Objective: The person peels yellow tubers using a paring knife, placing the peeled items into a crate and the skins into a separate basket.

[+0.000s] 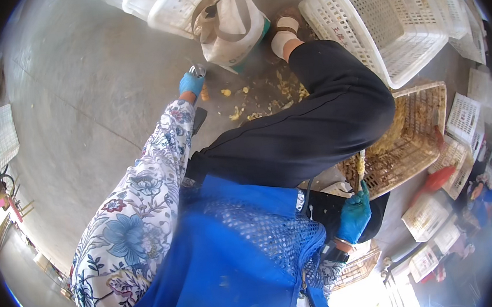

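My left hand [191, 84], in a blue glove, reaches out over the concrete floor. It is closed around a small shiny metal object [197, 71] with a round rim; its exact kind is unclear. Just below that hand is a small orange-brown piece [204, 92]. Beside my dark-trousered leg, my right hand [353, 217], also gloved in blue, grips a slim stick-like tool [361, 167] crusted with yellowish residue, the index finger lying along it. The tool's far end reaches in front of a stained plastic basket [442, 114] holding brown and yellow matter.
A white tote bag [229, 32] stands ahead, near white crates [172, 11]. Large white perforated crates [390, 75] stand at the upper right. Yellow scraps [284, 91] litter the floor by my foot. More crates [464, 112], a red bag [437, 180] and blurred people are farther right.
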Motion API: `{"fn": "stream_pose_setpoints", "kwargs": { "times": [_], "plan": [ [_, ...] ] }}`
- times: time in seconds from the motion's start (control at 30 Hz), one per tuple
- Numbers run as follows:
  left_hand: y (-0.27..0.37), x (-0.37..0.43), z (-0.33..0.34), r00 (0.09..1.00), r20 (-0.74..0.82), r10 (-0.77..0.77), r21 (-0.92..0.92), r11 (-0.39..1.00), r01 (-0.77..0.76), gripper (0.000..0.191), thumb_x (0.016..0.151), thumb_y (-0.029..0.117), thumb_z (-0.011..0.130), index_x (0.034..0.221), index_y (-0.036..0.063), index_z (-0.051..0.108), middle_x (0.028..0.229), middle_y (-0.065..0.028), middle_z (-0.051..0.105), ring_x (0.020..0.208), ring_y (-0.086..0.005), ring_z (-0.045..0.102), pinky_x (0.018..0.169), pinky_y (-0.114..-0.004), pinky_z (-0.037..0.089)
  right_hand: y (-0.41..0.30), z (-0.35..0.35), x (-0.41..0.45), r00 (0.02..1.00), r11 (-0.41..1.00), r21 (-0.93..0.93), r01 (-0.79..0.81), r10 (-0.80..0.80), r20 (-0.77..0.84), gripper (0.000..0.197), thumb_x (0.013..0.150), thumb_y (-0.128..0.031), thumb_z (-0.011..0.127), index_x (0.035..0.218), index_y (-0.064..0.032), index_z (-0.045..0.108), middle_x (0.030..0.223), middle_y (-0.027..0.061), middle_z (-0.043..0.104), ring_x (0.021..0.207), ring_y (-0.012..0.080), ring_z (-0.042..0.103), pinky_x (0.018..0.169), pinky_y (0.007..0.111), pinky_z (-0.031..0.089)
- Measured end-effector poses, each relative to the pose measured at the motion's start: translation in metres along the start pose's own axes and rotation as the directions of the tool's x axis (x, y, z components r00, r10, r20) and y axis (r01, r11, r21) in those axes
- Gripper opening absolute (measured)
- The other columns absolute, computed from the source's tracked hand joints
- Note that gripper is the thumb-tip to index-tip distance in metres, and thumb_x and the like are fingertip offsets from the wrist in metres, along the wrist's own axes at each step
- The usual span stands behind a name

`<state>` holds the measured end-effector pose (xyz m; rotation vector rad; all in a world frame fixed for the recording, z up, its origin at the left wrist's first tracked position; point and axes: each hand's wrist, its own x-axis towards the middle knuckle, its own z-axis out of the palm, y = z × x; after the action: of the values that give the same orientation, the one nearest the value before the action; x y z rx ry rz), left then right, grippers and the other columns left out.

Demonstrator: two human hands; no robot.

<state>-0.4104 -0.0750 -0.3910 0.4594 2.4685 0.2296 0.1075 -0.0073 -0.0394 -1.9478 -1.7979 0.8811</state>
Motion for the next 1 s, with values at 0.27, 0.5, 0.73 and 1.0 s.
{"fn": "stream_pose_setpoints", "kwargs": {
  "times": [0.27,0.5,0.73,1.0],
  "plan": [
    [-0.072,0.025,0.003,0.991,0.133,0.006,0.266,0.963,-0.041,0.055,0.079,0.053,0.063,0.089,-0.0003,0.072,0.086,-0.0254,0.068,0.089,-0.0403,0.068,0.071,-0.048,0.053,0.004,-0.014,0.015,0.986,0.983,0.099,-0.155,0.16,-0.038,0.025,0.093,-0.007,0.054,0.112,0.0048,0.064,0.104,0.008,0.064,0.089,0.0159,0.06,0.076,0.026,0.05],
    [-0.036,-0.027,-0.036,0.754,0.424,0.502,0.401,0.642,-0.654,0.029,0.088,0.031,0.058,0.086,0.0051,0.071,0.086,-0.0191,0.069,0.077,-0.0339,0.068,0.066,-0.042,0.054,0.062,-0.023,0.023,0.901,0.879,0.421,-0.224,0.351,-0.255,0.033,0.088,-0.002,0.061,0.12,0.0031,0.06,0.104,0.0065,0.063,0.086,0.0146,0.058,0.076,0.025,0.048],
    [0.151,-0.189,-0.197,0.833,-0.149,0.533,-0.564,0.646,-0.515,0.026,0.094,0.013,0.058,0.115,-0.001,0.064,0.096,-0.0081,0.067,0.083,-0.0156,0.063,0.074,-0.032,0.054,0.02,0.03,0.031,0.989,0.924,0.382,-0.012,0.067,-0.132,0.029,0.089,-0.007,0.062,0.116,0.0029,0.063,0.102,0.0056,0.065,0.085,0.0147,0.061,0.076,0.025,0.049],
    [0.308,-0.344,-0.253,0.477,-0.138,0.868,-0.423,0.384,-0.821,0.028,0.095,0.011,0.056,0.12,-0.0012,0.063,0.103,-0.0079,0.068,0.082,-0.0137,0.063,0.078,-0.027,0.052,0.047,0.039,0.018,0.935,0.495,0.828,-0.265,0.341,0.095,0.025,0.092,-0.011,0.06,0.113,0.0011,0.064,0.097,0.0039,0.066,0.079,0.0121,0.063,0.069,0.024,0.049]
  ]
}}
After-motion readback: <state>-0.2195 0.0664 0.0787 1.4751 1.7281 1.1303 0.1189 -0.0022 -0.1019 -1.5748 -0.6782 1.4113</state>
